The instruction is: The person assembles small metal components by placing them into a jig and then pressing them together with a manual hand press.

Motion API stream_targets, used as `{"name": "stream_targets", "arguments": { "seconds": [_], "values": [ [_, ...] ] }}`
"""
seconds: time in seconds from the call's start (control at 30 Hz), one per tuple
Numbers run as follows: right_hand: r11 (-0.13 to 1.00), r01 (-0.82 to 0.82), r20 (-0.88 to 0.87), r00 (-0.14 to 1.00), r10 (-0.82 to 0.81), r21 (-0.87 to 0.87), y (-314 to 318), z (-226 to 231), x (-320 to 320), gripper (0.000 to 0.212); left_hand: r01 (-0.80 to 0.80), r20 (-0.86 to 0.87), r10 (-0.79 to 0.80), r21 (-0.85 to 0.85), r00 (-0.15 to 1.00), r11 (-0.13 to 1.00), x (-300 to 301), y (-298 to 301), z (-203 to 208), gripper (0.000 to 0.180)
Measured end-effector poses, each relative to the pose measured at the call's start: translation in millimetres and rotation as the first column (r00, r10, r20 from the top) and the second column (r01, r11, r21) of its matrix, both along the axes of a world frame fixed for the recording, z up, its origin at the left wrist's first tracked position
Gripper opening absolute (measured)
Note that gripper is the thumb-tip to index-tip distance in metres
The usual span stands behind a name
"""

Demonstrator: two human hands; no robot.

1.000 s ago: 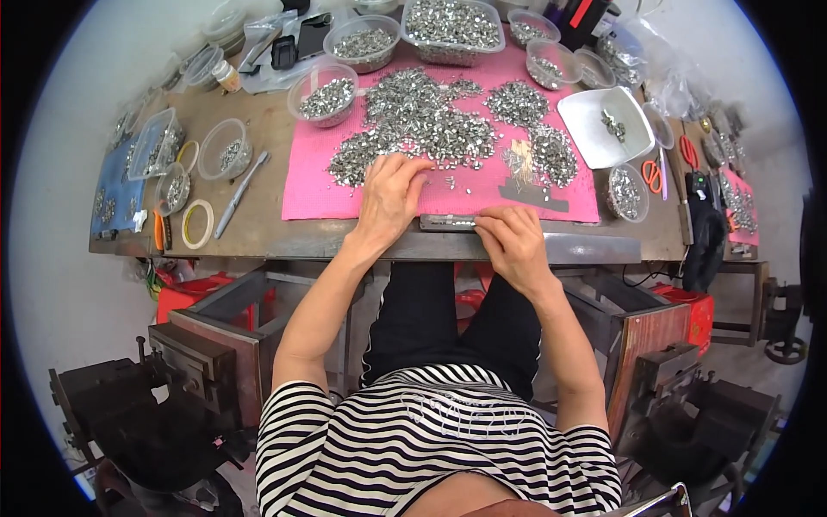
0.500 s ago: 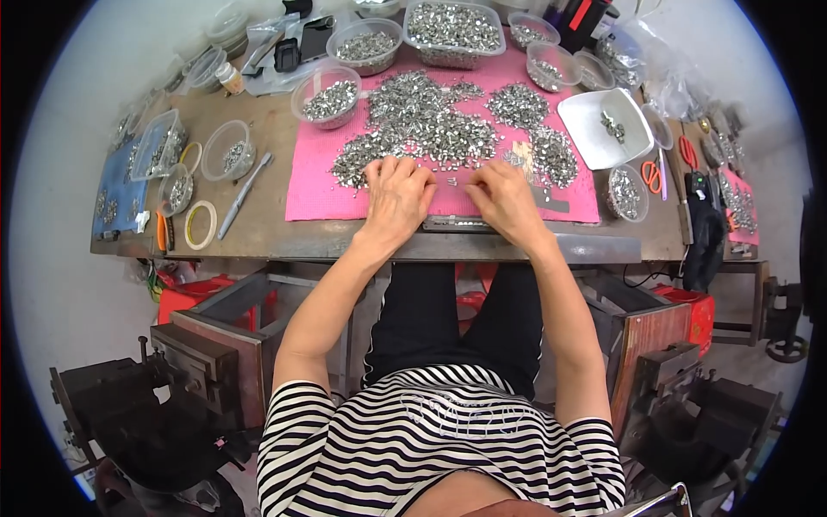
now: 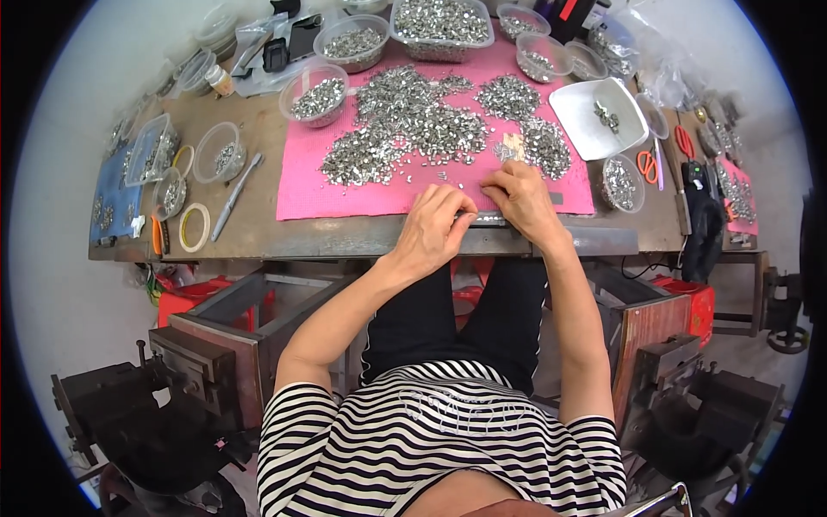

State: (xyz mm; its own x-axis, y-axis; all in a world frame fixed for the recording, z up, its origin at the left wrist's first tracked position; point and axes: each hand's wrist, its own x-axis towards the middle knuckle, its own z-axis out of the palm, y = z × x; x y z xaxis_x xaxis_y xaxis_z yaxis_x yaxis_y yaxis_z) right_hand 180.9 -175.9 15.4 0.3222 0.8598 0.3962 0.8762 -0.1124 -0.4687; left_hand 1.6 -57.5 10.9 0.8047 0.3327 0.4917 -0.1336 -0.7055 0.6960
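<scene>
At the front edge of the pink mat (image 3: 301, 189), my left hand (image 3: 431, 226) has its thumb and fingers closed together over the left part of a narrow dark bar (image 3: 491, 219). A row of small silvery bits shows along that bar. My right hand (image 3: 525, 200) is just above the bar's right side, thumb and fingertips pinched close to the mat. Whatever either pinch contains is too small to make out. Beyond my hands lie heaps of small shiny metal pieces (image 3: 448, 133), with a few loose ones (image 3: 443, 176) nearer my fingers.
Clear plastic tubs of metal pieces (image 3: 441, 26) line the back. A white tray (image 3: 577, 121), orange-handled scissors (image 3: 648, 165) and a round tub (image 3: 622, 185) stand right. Leftward are a grey toothbrush-like tool (image 3: 235, 198), a tape roll (image 3: 195, 226) and more tubs (image 3: 218, 153).
My left hand has come right and nearer, from the mat beside the heap to over the bar. My right hand has shifted slightly right. The whole view has also moved a little.
</scene>
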Motion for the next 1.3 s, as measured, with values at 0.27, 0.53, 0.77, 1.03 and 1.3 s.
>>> {"name": "stream_targets", "arguments": {
  "seconds": [0.27,0.53,0.77,1.03,1.3],
  "values": [
    [0.989,0.148,-0.499,0.859,-0.114,0.028,-21.7,11.7,-24.6,0.010,-0.024,0.020,0.022,0.104,1.000,0.994,1.1,-2.7,-5.5,0.012],
    [0.973,0.090,-0.372,0.928,-0.005,0.212,-33.2,4.1,-53.0,0.013,-0.088,0.116,0.056,0.293,0.992,0.952,0.5,-7.0,-4.8,0.017],
    [0.970,0.070,-0.252,0.968,-0.009,0.234,-31.1,-4.4,-54.0,0.016,-0.063,0.102,0.035,0.285,0.994,0.957,0.5,-3.8,-4.4,0.017],
    [0.968,0.087,-0.194,0.980,-0.041,0.237,-28.7,-5.4,-56.2,0.016,0.002,0.055,-0.010,0.156,0.998,0.988,0.4,-5.9,-6.2,0.015],
    [0.966,0.064,-0.105,0.994,-0.039,0.250,-28.8,-5.4,-56.8,0.017,-0.125,0.120,0.090,0.330,0.989,0.936,-13.1,-7.9,-13.0,0.034]
  ]
}}
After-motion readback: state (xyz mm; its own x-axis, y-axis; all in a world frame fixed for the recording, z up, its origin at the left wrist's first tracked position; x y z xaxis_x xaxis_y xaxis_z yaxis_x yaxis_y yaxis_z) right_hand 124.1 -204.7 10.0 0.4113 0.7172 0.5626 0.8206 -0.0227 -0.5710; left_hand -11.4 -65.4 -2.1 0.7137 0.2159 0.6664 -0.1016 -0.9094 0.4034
